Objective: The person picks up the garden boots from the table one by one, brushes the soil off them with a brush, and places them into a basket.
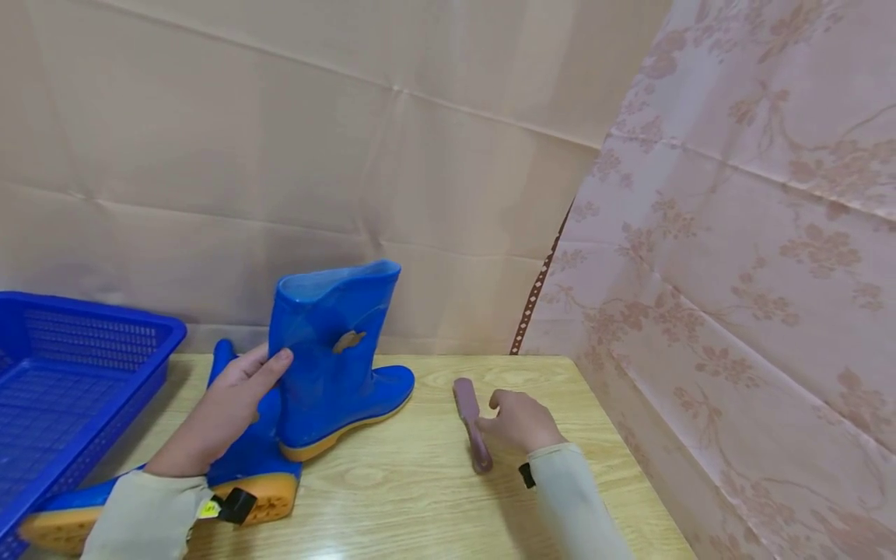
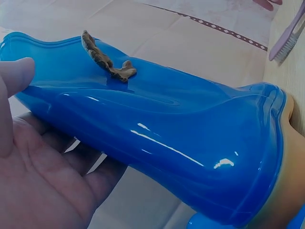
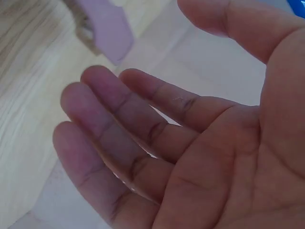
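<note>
My left hand (image 1: 227, 408) grips a blue rubber boot (image 1: 332, 358) by its shaft, thumb on the near side and fingers behind, as the left wrist view shows. The boot is upright with its toe to the right; a brown clump (image 2: 107, 62) sticks to its shaft. On the table lies a mauve brush (image 1: 467, 408), its pale bristles (image 2: 287, 46) visible in the left wrist view. Just right of the brush is my right hand (image 1: 521, 421), fingers loosely bent and holding nothing; the right wrist view shows its bare palm (image 3: 209, 157).
A blue plastic basket (image 1: 91, 307) stands at the left. Another blue boot (image 1: 245, 459) lies behind my left forearm, its tan sole toward me, and part of a tan-soled boot (image 1: 63, 529) shows by the basket. Cloth hangs behind and at the right of the wooden table (image 1: 392, 505).
</note>
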Available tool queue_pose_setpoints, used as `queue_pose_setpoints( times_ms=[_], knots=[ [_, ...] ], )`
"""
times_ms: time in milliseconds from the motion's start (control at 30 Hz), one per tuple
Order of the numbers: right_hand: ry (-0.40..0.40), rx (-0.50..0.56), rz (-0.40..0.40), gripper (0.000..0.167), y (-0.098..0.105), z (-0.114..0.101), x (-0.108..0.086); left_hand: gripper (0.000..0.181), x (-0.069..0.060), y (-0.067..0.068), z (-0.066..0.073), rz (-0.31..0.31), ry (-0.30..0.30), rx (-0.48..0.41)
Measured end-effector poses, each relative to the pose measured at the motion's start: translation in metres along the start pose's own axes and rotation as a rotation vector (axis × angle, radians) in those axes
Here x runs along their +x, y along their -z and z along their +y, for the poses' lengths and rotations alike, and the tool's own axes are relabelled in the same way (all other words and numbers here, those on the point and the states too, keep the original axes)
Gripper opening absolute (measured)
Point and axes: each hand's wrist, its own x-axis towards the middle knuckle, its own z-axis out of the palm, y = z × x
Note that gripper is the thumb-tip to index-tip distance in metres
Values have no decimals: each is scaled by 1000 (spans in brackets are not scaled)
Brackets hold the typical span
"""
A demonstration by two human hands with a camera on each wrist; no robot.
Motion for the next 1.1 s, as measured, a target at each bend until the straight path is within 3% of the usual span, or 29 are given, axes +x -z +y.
queue_pose_setpoints(
  times_ms=[233,300,467,600,867,1100],
  knots=[
    [-62,-18,-98,27,-2,1,14,71,1,-1,-1,32,-71,61],
    [-72,-17,-120,30,-5,0,17,71,1,-1,-1,36,-73,76],
    [-87,-16,-144,49,-14,-3,23,79,1,2,1,16,24,33],
    [-108,-1,-166,42,-21,-4,25,84,0,3,4,-6,94,-13],
    [-127,35,-165,31,-32,-1,27,81,1,2,5,3,52,24],
    [-99,60,-124,24,-35,2,31,82,1,5,5,-29,78,29]
  ],
)
